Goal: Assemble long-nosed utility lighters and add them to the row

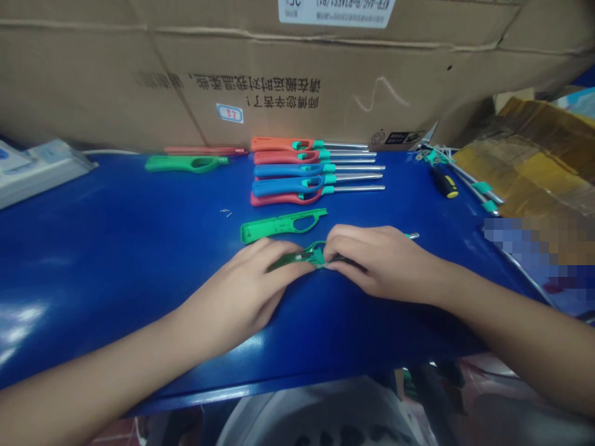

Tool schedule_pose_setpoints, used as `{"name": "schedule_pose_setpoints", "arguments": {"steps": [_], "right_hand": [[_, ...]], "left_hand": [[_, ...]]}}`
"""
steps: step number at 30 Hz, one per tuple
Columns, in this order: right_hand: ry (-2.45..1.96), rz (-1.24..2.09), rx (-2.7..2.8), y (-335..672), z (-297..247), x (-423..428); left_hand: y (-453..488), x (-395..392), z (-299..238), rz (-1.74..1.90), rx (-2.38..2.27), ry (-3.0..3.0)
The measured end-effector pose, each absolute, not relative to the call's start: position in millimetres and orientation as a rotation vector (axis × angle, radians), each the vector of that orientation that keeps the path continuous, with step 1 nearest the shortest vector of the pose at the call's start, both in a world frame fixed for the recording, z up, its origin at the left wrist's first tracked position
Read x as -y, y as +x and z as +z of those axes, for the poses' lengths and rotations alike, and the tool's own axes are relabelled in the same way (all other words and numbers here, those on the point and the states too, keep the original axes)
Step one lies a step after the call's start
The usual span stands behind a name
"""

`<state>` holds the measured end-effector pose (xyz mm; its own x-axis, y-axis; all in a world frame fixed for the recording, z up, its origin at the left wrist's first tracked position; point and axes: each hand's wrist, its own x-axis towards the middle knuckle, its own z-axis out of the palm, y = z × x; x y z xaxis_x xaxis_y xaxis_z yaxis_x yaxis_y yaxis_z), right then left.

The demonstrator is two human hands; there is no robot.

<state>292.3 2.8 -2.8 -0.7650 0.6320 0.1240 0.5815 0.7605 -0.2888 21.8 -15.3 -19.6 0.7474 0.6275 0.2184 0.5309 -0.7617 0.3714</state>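
Between my two hands is a green lighter half shell (320, 253) of the long-nosed kind, with a teal trigger and small inner parts showing. My left hand (260, 272) pinches its handle end between thumb and fingers. With thumb and fingertips, my right hand (372, 257) grips the nozzle end; a bit of the metal tube (413, 235) sticks out beyond the knuckles. Much of the shell is covered by the fingers. Just behind my hands lies another green half shell (283, 226), hollow side up. A few tiny screws (225, 212) lie loose to the left of it.
Several long-nosed lighters (292, 170) in orange, red and blue lie stacked farther back. Left of them are green handle shells (186, 163). A screwdriver (444, 181) and metal tubes (474, 183) lie right, beside a taped box (525, 161). A big carton (116, 87) walls the back.
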Motion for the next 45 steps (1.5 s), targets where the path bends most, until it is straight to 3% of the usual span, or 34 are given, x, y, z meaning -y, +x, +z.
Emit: {"name": "schedule_pose_setpoints", "arguments": {"steps": [19,32,40,45], "right_hand": [[-1.044,0.486,2.623,297.0,7.0,-8.0],[-0.657,0.139,2.919,290.9,0.0,-3.7],[-0.696,0.168,2.898,289.8,-1.0,-1.9],[-0.957,0.196,2.701,302.3,11.4,-11.8]], "left_hand": [[21.1,12.5,-14.5,0.527,-0.922,2.523],[19.5,13.7,-12.4,0.578,-1.052,2.5],[19.6,12.8,-11.0,0.59,-1.065,2.502],[18.0,10.7,-12.9,0.531,-1.018,2.561]]}}
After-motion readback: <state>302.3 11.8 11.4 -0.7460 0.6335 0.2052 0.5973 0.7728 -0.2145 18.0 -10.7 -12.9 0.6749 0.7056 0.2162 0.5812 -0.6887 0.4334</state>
